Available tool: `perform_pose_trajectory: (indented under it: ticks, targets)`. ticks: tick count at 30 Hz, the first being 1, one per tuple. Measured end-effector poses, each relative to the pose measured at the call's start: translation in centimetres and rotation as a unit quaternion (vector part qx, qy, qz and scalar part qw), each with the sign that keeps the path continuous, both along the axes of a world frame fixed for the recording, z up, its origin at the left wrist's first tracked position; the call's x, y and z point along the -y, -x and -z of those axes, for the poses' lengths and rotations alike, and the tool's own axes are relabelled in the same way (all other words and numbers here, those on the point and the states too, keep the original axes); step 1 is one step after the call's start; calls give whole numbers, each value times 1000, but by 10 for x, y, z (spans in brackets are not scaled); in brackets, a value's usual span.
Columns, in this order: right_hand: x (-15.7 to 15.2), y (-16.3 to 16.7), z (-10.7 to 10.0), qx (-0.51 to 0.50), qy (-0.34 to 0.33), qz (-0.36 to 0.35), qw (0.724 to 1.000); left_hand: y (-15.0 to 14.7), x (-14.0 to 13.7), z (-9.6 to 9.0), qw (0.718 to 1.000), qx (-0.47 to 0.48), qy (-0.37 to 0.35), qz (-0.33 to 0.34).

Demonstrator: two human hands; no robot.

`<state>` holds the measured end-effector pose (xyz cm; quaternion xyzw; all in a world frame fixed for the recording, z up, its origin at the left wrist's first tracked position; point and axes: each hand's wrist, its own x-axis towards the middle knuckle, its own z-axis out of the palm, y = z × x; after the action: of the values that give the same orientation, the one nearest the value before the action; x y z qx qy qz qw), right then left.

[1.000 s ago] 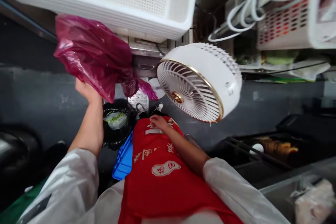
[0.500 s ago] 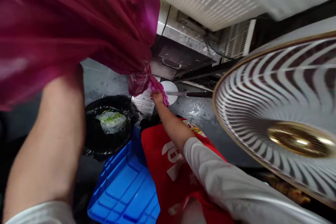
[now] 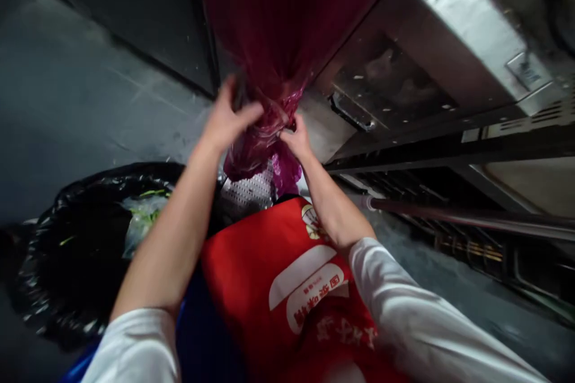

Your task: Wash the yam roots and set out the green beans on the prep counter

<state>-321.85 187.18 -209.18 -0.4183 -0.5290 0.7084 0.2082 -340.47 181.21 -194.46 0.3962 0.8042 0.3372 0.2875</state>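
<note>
A large magenta plastic bag (image 3: 269, 18) fills the top middle of the head view, gathered into a twisted neck, with a crumpled loose end hanging below. My right hand (image 3: 297, 136) pinches the bag at the right side of this neck. At the neck's left side is my left hand (image 3: 229, 116), thumb and fingers spread and slightly blurred. Whether its fingertips touch the plastic cannot be made out. A red apron (image 3: 251, 257) with white printing covers my front, just under both forearms.
To the left stands a bin lined with a black bag (image 3: 58, 275), holding a clear bag of green scraps (image 3: 144, 215). A metal cabinet (image 3: 404, 72) with a handle rises at right. A pole (image 3: 449, 213) crosses the right side, and a perforated metal plate (image 3: 249, 191) lies below the bag.
My left hand has come down from under the bag's bulk to its neck. My right hand has shifted up along the neck. The view has turned, and the fan-like striped disc has left it.
</note>
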Motion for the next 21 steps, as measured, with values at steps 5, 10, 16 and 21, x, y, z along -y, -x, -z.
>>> perform_pose_trajectory:
  ticks: [5, 10, 16, 21]
  targets:
    - [11, -8, -29, 82, 6, -26, 996, -52, -11, -7, 998, -25, -4, -64]
    - [7, -11, -76, 114, 22, -50, 992, -68, -63, -68, 983, -96, -70, -141]
    - [2, -10, -95, 138, 93, -90, 982, -30, -123, -92, 994, -29, -75, -71]
    - [25, -4, -74, 38, 95, -20, 995, -15, -94, -70, 984, 56, -134, -103]
